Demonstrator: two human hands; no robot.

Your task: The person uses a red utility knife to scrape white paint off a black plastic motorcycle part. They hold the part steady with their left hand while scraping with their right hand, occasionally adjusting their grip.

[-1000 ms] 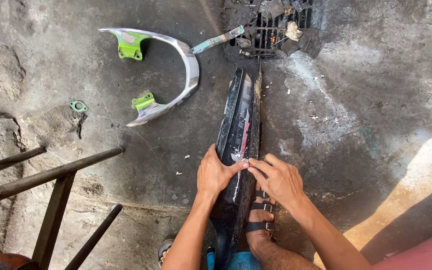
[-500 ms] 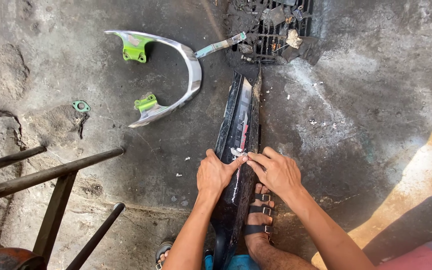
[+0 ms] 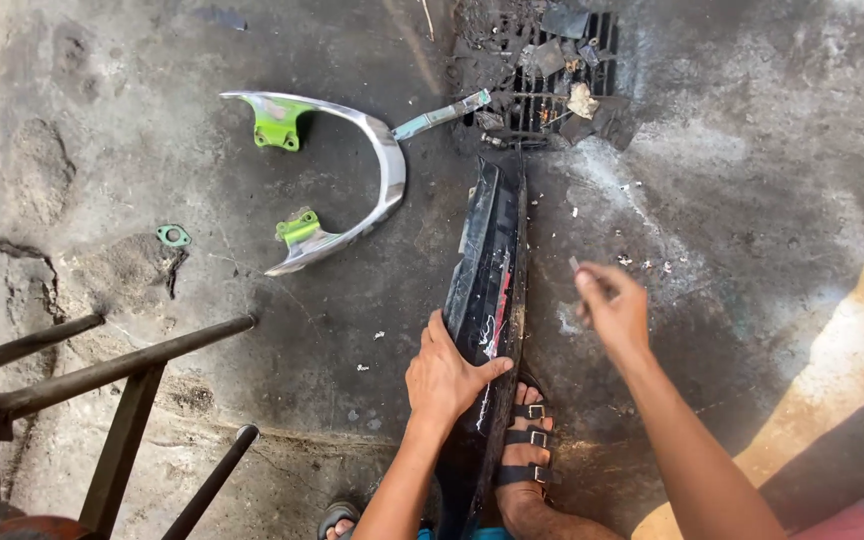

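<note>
A long black glossy motorcycle body panel [image 3: 487, 270] with red and white marks stands on edge on the dirty concrete floor. My left hand [image 3: 444, 375] rests flat against its near end, thumb spread across the panel. My right hand [image 3: 610, 310] is lifted to the right of the panel, away from it, with the fingers pinched on a small pale scrap [image 3: 574, 265]. My sandalled foot [image 3: 524, 450] is planted beside the panel's near end.
A curved silver grab rail [image 3: 384, 165] with green brackets lies to the upper left, a flat metal tool [image 3: 440, 115] near its tip. A small green gasket [image 3: 173, 236] lies further left. A clogged floor drain grate [image 3: 552, 75] is ahead. A dark metal frame [image 3: 102, 375] stands at lower left.
My right hand has come off the panel and swung out to the right with a small scrap pinched in it. My left hand stays pressed on the panel.
</note>
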